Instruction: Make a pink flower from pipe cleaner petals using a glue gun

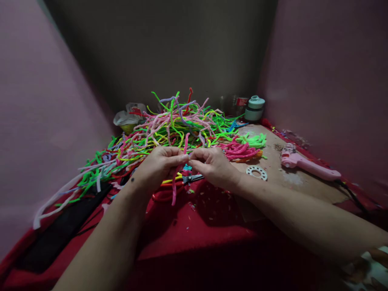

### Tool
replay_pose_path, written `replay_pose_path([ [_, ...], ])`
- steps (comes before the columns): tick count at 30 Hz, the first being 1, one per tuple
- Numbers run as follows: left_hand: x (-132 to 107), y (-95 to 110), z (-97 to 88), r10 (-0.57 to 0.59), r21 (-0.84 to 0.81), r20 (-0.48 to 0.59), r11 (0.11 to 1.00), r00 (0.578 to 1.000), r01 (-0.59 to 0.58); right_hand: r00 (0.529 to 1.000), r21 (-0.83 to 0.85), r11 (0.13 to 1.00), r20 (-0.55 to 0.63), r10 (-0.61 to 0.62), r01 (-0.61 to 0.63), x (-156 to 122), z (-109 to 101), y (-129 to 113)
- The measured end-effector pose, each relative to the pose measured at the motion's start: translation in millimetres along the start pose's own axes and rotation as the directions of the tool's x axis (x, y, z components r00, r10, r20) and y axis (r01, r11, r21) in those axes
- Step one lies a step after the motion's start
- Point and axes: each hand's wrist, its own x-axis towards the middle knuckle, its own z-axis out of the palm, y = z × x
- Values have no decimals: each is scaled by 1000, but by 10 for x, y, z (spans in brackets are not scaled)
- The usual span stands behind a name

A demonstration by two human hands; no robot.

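A pink pipe cleaner (pixel 173 190) stands nearly upright in my left hand (pixel 163 161), gripped between thumb and fingers, with its ends showing above and below. Close against it, at about the same height, my right hand (pixel 214 163) is closed in a pinch. Whatever lies between the right fingertips is too small to make out. Under the hands, scissors (pixel 194 178) lie on the red cloth (pixel 194 234), partly hidden, with yellow and red handles near them. Behind the hands rises a big tangled heap of pipe cleaners (pixel 169 131) in green, pink, yellow and other colours.
On the right, a pink glue gun (pixel 312 166) with a black cord rests on a cardboard sheet (pixel 306 188). Nearer lies a white ring with holes (pixel 256 173). A teal bottle (pixel 255 108) and a plastic bag (pixel 129 118) stand at the back. A black strip (pixel 63 228) lies left.
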Motion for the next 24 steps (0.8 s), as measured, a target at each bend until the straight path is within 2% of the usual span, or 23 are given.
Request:
replay_pose_path([
  [2,36,-43,1,-103,-280,138,950,985,139,985,-158,976,-58,-162,151,-34,6,-14],
  [4,66,-82,8,-128,-422,238,879,963,221,959,-231,942,-86,-269,243,-54,12,-17],
  [5,73,-91,13,-124,-439,238,871,963,221,955,-229,941,-103,-279,251,-57,14,-16],
  [6,72,-90,19,-113,-429,192,884,975,187,959,-197,953,-119,-257,231,-57,16,-17],
  [8,47,-58,30,-35,-351,9,936,999,36,982,-48,990,-130,-137,132,-46,16,-24],
  [9,25,-32,33,41,-288,-97,955,994,-68,992,58,996,-116,-56,63,-37,13,-29],
  [11,-24,27,36,212,-144,-233,958,949,-249,995,292,954,-50,86,-68,-16,1,-35],
  [12,-48,53,33,277,-82,-236,950,931,-303,991,396,911,-11,133,-118,-5,-7,-35],
  [14,-88,92,19,343,26,-168,939,924,-344,982,544,819,62,179,-183,12,-19,-24],
  [16,-111,109,-5,374,114,-103,925,922,-363,975,620,753,122,184,-220,22,-25,-7],
  [18,-117,110,-32,428,196,-89,893,899,-406,971,645,726,156,181,-239,23,-25,4],
  [21,-100,92,-60,474,264,-75,858,877,-441,967,615,745,169,192,-256,12,-24,-22],
  [22,-89,79,-64,463,270,-75,862,883,-429,967,577,776,163,196,-254,5,-23,-41],
  [24,-61,44,-62,374,241,-64,906,925,-349,981,431,882,99,166,-193,-9,-17,-81],
])
